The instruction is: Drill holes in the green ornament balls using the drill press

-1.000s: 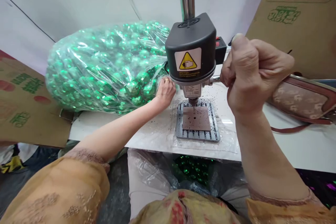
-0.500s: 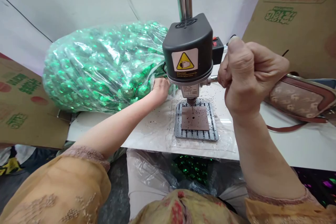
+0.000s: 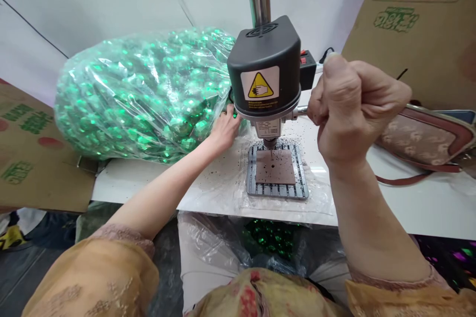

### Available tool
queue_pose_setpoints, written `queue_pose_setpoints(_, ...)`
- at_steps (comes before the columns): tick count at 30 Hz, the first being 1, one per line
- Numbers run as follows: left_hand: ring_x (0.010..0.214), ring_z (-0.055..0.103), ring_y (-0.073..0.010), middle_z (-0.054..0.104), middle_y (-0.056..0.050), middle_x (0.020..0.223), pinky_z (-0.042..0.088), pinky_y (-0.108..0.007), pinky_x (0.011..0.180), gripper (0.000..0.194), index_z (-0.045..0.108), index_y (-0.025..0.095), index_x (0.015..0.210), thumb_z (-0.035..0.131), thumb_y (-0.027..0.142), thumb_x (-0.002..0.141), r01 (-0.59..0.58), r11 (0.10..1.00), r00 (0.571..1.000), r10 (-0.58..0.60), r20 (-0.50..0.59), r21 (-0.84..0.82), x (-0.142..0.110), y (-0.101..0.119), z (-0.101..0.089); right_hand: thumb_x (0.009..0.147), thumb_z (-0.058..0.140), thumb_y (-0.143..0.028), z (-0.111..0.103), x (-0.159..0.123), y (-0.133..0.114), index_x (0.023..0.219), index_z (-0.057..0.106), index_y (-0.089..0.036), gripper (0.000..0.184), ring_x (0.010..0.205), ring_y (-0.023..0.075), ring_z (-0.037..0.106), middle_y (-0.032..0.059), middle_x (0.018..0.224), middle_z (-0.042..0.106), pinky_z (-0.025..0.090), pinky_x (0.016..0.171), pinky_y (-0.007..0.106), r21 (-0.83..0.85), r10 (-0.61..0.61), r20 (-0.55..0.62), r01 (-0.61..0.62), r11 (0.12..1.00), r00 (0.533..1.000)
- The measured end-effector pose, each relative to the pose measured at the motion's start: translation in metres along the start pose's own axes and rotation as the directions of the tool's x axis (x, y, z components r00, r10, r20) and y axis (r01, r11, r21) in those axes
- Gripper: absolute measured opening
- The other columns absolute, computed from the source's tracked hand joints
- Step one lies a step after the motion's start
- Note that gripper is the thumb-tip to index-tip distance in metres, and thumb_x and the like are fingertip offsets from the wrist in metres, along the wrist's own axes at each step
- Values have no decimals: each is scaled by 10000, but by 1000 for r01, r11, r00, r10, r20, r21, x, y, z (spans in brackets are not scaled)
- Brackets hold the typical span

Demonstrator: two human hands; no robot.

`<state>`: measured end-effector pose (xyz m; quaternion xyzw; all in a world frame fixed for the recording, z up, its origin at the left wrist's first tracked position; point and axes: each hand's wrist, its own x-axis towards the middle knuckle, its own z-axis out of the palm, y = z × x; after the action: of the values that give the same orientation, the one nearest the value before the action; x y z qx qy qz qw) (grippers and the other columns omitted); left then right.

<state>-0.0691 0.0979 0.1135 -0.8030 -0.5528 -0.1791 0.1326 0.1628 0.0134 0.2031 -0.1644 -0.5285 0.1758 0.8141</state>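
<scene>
My right hand [image 3: 345, 104] is closed in a fist around the feed handle [image 3: 303, 110] of a small bench drill press [image 3: 264, 67]; the grip end is hidden in my fingers. At the mouth of a clear plastic bag [image 3: 148, 94] packed with green, shiny faceted balls is my left hand [image 3: 226, 126]. Its fingers are closed, with a bit of a green faceted ball [image 3: 235, 115] showing between them. Below the chuck [image 3: 270, 142], a brown square plate [image 3: 284, 173] with a dark hole lies on the slotted drill base [image 3: 303, 188].
Dark shavings are scattered around the base on the white table [image 3: 208, 193]. A patterned handbag [image 3: 420, 133] lies at the right. Cardboard boxes [image 3: 427, 15] stand on both sides. Below the table edge, more green balls [image 3: 273, 237] lie in plastic over my lap.
My left hand has turned and drawn back slightly at the bag's mouth, and a green bit now shows at its fingers. My right hand stays on the handle.
</scene>
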Motion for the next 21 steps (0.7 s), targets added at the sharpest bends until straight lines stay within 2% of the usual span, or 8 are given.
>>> queue_pose_setpoints(3,1184,600,-341,568,-174,1312,527,-468,968,560,522,183,1285,697,118,757,45,992,998,-40,49,-119,-20,11,-10,907,600,-199,1,1,2,493,382,-180,468,408,44,320,-63,434,317,163,463,295,27,-27,-10,27,999,1000)
queue_pose_setpoints(6,1122,620,-271,613,-125,1224,524,-408,980,519,523,192,1273,696,193,783,74,873,997,-56,50,-481,-45,27,-15,918,578,-195,2,-1,-1,505,336,-178,479,425,32,345,-62,461,276,180,477,271,-4,2,-19,-2,1000,1000)
queue_pose_setpoints(8,1092,625,-226,628,-90,1205,530,-380,975,464,528,221,1260,683,282,827,167,631,985,-143,98,-758,-62,39,-12,924,554,-178,4,-3,-5,517,307,-174,476,449,17,366,-58,493,263,208,500,252,-48,44,-33,-45,998,999)
queue_pose_setpoints(10,1047,644,-201,631,-67,1211,554,-386,945,427,525,247,1235,669,382,857,291,272,940,-261,221,-917,-76,51,-6,927,538,-166,5,-4,-7,525,297,-175,468,460,8,363,-57,514,249,224,513,241,-57,53,-44,-56,997,998)
queue_pose_setpoints(12,996,669,-190,638,-55,1201,575,-412,919,434,514,253,1202,678,455,855,358,-44,876,-329,352,-933,-85,62,1,926,539,-171,6,-4,-6,527,300,-179,466,457,7,346,-57,517,243,227,506,236,-43,30,-47,-32,999,998)
queue_pose_setpoints(14,954,688,-184,655,-48,1158,585,-404,886,461,512,247,1173,713,476,827,376,-210,827,-364,429,-903,-90,70,9,922,542,-153,8,-3,-5,529,300,-187,463,446,13,322,-61,503,243,214,489,237,-22,-7,-50,6,1000,999)
queue_pose_setpoints(18,825,674,-134,683,-12,971,553,-268,755,488,545,235,1092,815,400,720,380,-236,777,-443,447,-894,-93,78,22,908,535,-90,9,-2,-2,536,280,-193,462,433,18,288,-66,483,235,185,478,248,14,-56,-74,57,998,996)
queue_pose_setpoints(21,818,665,-123,689,7,914,539,-253,777,499,547,238,1059,851,367,684,360,-168,805,-442,396,-918,-94,79,32,918,530,-107,9,-2,-2,540,274,-182,462,449,12,315,-57,496,238,199,493,243,0,-25,-52,25,1000,998)
